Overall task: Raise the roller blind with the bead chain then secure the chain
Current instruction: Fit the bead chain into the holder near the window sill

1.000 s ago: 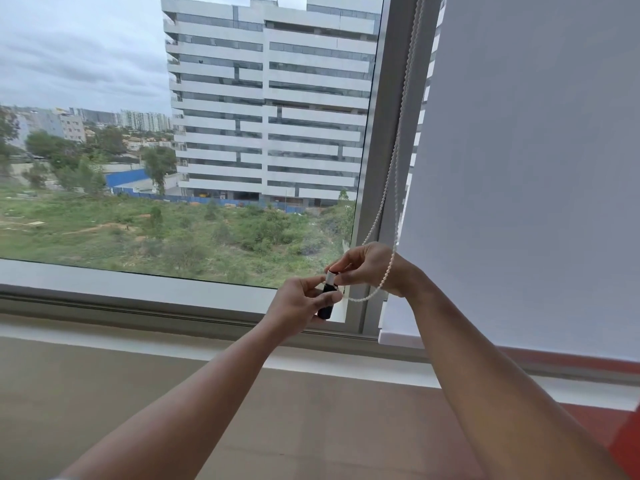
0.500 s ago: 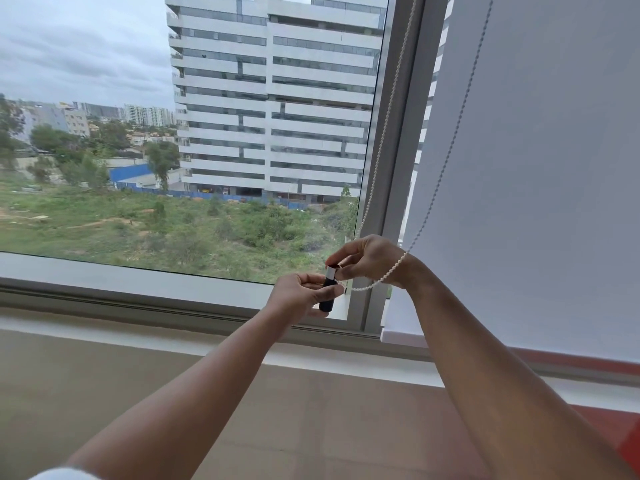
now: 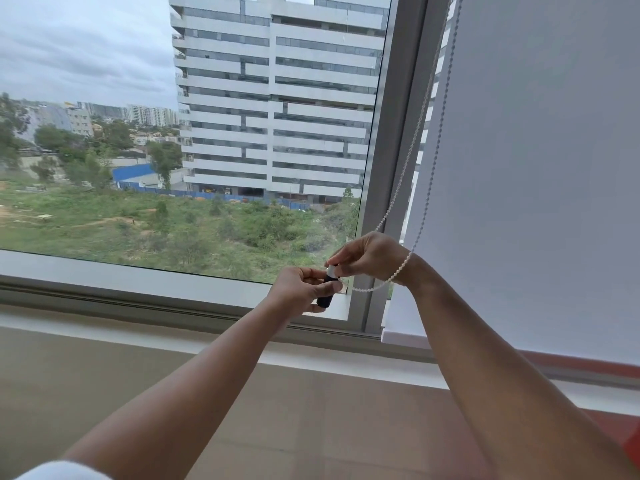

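A white bead chain [image 3: 437, 133] hangs down along the grey window post [image 3: 391, 161] and loops around my right wrist. My right hand [image 3: 372, 258] pinches the white top of a small black cylinder [image 3: 327, 292]. My left hand [image 3: 304, 289] grips the black body of that cylinder from the left. The two hands touch at the cylinder, just in front of the post's foot. A white roller blind [image 3: 540, 168] covers the right window pane, with its bottom bar [image 3: 403, 336] low near the sill.
The left pane [image 3: 207, 133] is uncovered and shows a tall white building and green ground. A grey window frame and white sill [image 3: 138, 327] run below. A beige wall lies under the sill, and a red surface [image 3: 630, 441] shows at the lower right.
The chain's two strands have drawn closer together along the post, and the loop hangs lower around my right wrist. Both hands stay on the cylinder.
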Demonstrator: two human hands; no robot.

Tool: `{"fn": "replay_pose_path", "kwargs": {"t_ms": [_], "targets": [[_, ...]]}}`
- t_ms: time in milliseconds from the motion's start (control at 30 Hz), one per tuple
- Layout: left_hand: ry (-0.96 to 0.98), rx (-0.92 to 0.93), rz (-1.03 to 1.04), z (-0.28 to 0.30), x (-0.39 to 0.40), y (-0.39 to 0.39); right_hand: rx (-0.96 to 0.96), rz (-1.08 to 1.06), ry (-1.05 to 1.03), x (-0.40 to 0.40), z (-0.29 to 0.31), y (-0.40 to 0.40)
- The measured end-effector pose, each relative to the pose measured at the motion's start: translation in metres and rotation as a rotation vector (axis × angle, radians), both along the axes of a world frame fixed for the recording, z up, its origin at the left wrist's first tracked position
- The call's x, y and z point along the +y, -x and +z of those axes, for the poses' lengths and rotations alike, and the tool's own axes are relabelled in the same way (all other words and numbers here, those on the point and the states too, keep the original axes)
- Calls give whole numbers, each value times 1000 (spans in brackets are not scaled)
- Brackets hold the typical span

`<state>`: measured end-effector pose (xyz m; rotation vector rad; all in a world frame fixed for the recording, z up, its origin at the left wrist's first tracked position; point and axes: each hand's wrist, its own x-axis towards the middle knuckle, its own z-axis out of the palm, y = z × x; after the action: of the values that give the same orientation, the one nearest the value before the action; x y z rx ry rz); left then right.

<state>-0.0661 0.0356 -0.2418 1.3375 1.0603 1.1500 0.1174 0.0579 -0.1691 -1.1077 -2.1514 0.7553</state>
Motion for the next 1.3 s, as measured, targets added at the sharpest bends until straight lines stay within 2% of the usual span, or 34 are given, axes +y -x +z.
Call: {"fn": "replay_pose_path", "kwargs": {"t_ms": [233, 533, 833, 1067, 1300], "targets": [[-22, -19, 52, -4, 5, -2, 11, -17, 22, 4, -4, 3], [-82, -12, 178, -17, 14, -9, 11, -88, -148, 12, -18, 11], [2, -101, 86, -32, 21, -17, 76, -173, -47, 11, -38, 6], [48, -68, 78, -59, 29, -30, 33, -261, 35, 13, -65, -1], [77, -23, 51, -71, 32, -40, -33, -290, -42, 16, -86, -7]]}}
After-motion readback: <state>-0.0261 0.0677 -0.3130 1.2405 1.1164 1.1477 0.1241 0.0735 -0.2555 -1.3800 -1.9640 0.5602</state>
